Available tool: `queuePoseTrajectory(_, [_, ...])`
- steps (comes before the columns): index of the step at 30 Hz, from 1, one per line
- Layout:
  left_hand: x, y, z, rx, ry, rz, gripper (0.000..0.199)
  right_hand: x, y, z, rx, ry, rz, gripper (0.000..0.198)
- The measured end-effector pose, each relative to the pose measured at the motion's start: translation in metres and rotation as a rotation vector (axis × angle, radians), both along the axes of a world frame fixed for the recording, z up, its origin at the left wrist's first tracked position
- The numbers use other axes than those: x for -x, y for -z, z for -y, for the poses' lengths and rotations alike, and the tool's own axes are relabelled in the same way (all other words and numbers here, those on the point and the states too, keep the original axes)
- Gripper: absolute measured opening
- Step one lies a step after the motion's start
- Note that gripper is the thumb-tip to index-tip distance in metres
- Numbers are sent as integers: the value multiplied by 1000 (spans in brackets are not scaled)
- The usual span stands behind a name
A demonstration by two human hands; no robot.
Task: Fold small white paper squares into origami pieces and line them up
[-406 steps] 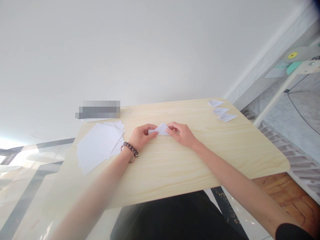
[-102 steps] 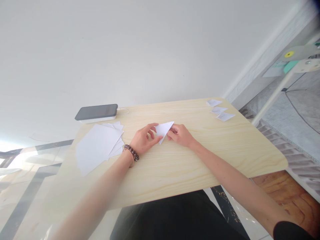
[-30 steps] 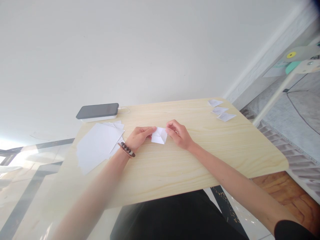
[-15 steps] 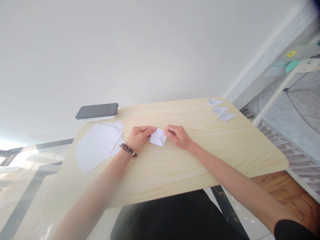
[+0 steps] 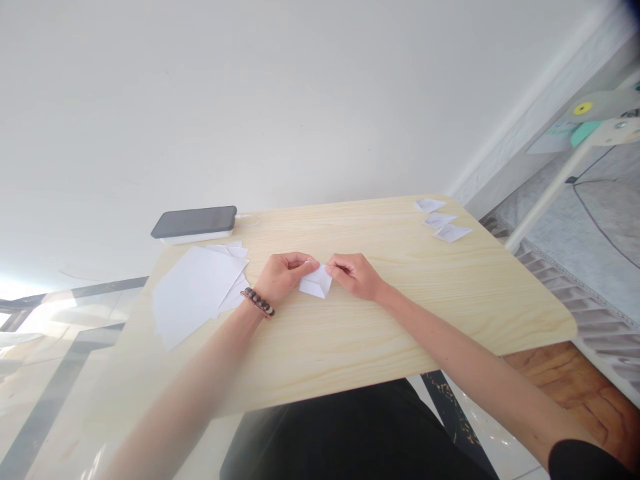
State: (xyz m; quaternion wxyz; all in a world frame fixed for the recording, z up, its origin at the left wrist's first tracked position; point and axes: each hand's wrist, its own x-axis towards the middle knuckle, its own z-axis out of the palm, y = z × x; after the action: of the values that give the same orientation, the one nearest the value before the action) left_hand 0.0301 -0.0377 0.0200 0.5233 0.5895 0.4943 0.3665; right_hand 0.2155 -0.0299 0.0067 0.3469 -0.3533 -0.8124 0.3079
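A small folded piece of white paper (image 5: 316, 283) is between my two hands, above the middle of the wooden table (image 5: 350, 347). My left hand (image 5: 284, 275), with a beaded bracelet at its wrist, pinches the paper's upper left edge between thumb and fingers. At the upper right corner, my right hand (image 5: 354, 275) grips it with thumb and curled fingers. A crease runs across the lower part of the paper. My fingers hide its top edge.
A stack of white paper sheets (image 5: 195, 293) lies at the table's left. Behind it, a dark phone (image 5: 195, 221) rests on a white box, with a cable at its right end. Several folded white paper pieces (image 5: 453, 232) lie at the far right. A wall rises behind the table.
Both hands and the folded paper have shifted very slightly down. My left thumb now reaches further over the paper's top, and the upper part of the paper shows less than before.
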Motion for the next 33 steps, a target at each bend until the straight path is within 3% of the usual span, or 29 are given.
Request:
queuePoseTrajectory(12, [4,2,-3,20,28,87,37,-1,0,0,27,141,-85,26])
queuePoseTrajectory(18, [4,8,-5,33,-2,101,37,-1,-1,0,44,137,-85,26])
queuePoseTrajectory(33, [3,2,-2,25,-64,-9,36,-1,0,-1,103,178,-147,28])
